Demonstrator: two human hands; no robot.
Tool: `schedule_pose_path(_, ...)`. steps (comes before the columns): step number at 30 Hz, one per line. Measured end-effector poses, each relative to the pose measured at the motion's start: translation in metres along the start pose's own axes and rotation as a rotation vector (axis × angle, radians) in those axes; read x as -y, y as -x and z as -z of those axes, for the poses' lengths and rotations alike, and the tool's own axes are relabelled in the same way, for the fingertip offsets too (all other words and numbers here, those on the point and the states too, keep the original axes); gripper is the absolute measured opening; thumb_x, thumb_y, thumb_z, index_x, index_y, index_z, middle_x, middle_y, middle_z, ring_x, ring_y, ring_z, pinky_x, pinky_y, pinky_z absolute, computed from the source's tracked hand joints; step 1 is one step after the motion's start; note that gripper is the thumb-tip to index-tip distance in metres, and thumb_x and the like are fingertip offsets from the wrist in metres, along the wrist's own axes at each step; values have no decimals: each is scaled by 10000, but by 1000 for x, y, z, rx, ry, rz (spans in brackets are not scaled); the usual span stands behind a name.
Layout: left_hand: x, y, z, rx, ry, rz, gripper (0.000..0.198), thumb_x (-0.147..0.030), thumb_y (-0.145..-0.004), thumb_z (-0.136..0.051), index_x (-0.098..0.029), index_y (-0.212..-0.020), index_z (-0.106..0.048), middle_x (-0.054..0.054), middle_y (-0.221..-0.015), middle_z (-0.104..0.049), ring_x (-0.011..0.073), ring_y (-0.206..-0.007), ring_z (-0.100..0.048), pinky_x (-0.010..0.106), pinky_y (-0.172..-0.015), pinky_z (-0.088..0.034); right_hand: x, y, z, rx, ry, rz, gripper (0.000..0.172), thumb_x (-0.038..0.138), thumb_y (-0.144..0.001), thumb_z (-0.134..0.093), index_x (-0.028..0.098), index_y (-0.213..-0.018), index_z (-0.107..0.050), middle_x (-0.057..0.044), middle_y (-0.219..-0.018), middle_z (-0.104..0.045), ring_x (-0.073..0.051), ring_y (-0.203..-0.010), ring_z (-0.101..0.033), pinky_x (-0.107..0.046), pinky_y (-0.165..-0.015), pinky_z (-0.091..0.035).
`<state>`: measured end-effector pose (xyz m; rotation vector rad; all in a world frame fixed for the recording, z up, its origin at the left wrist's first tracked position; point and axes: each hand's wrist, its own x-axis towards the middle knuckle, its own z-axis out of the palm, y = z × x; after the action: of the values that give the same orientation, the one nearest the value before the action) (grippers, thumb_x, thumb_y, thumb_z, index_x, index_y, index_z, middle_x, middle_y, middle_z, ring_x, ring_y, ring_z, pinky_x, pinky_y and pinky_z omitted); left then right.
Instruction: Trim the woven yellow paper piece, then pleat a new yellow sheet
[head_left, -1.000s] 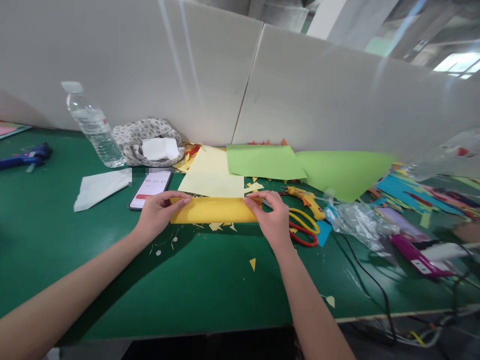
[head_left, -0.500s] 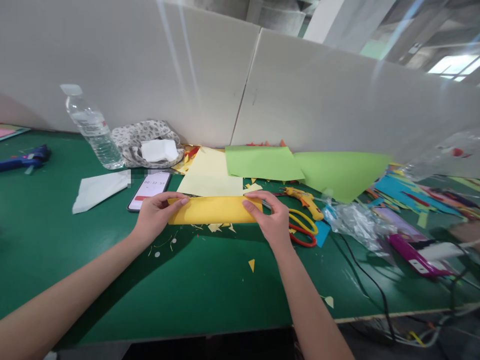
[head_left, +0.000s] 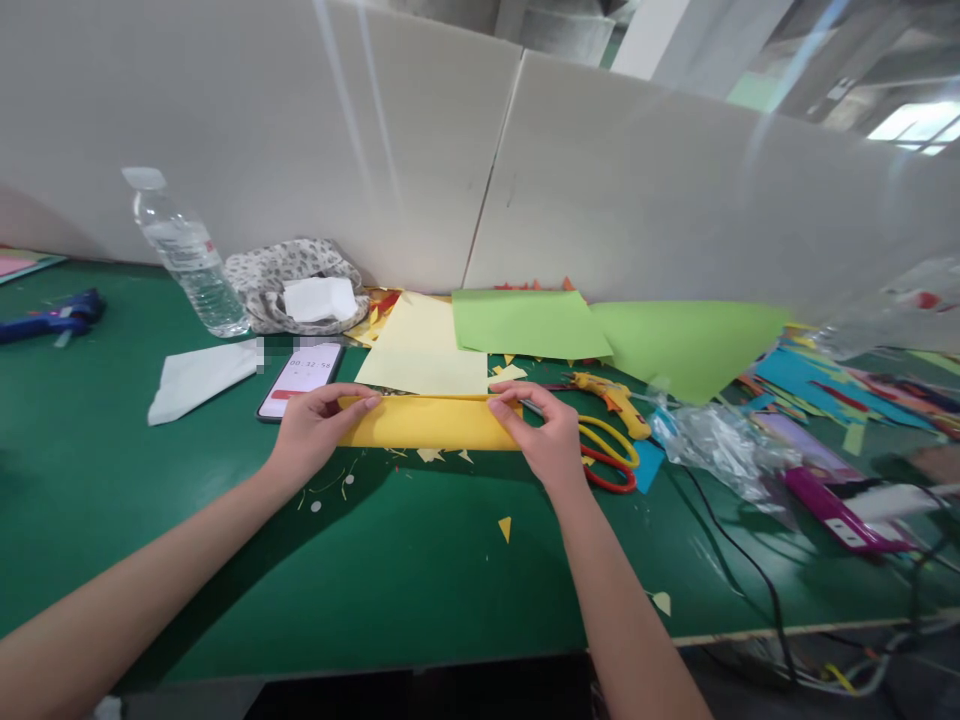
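Observation:
A folded strip of yellow paper [head_left: 427, 422] lies flat on the green table [head_left: 420, 570]. My left hand [head_left: 315, 428] pinches its left end, fingers laid over the top edge. At the right end my right hand [head_left: 551, 435] grips it the same way. Just behind the strip lies a pale yellow sheet [head_left: 424, 350]. Yellow-and-red scissors [head_left: 609, 455] rest right of my right hand. A phone [head_left: 302, 378] with a lit screen sits beside my left hand.
A water bottle [head_left: 187, 255], a patterned cloth [head_left: 292, 275] and a white tissue [head_left: 199, 375] stand at the back left. Green sheets [head_left: 525, 322], a yellow glue gun [head_left: 611, 400], crumpled plastic [head_left: 720, 445], coloured scraps and cables crowd the right. White partition boards [head_left: 637, 190] wall the back.
Both hands stay on the yellow strip's ends; the fingers shifted only slightly along its top edge. Nothing else has moved.

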<state>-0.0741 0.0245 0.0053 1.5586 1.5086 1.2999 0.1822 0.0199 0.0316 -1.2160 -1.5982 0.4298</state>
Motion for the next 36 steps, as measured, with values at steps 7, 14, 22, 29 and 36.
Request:
schedule_pose_path(7,-3,0,3,5,-116,-60,257,-457,-700,-633,-227,-786,-711,-16,-653,-647,87,-466,-398,205,-416,-297,-10,-4,2,123,62,-42,158,354,-781,-580,202,-736,-582,-48,-938,-665,-202,-914,-598,-387,-835,-450)
schedule_pose_path(14,0,0,1,4,-135,-90,244,-445,-703,-634,-228,-781,-714,-23,-624,-639,81,-440,-369,205,-401,-268,-16,-5,0,146,204,-6,169,361,-800,-556,200,-751,-575,-41,-865,-650,-202,-842,-586,-378,-795,-432)
schedule_pose_path(22,-2,0,0,28,-135,-74,246,-439,-707,-628,-223,-780,-720,-14,-628,-644,81,-438,-376,206,-399,-271,-16,-3,0,159,271,-20,210,394,-833,-512,202,-773,-573,-35,-839,-640,-203,-819,-570,-363,-765,-420)
schedule_pose_path(29,-1,-1,-1,32,-118,-65,244,-442,-700,-641,-223,-779,-718,-11,-658,-664,83,-446,-398,208,-407,-282,-19,-4,-1,157,322,49,194,372,-832,-519,207,-732,-544,-36,-824,-629,-200,-811,-572,-366,-770,-420)
schedule_pose_path(36,5,-1,-2,91,-119,-84,241,-429,-711,-634,-220,-798,-716,20,-779,-703,104,-539,-505,209,-466,-362,-13,-2,-1,251,247,146,114,341,-802,-575,235,-764,-590,-33,-1082,-601,-212,-1058,-524,-415,-916,-373)
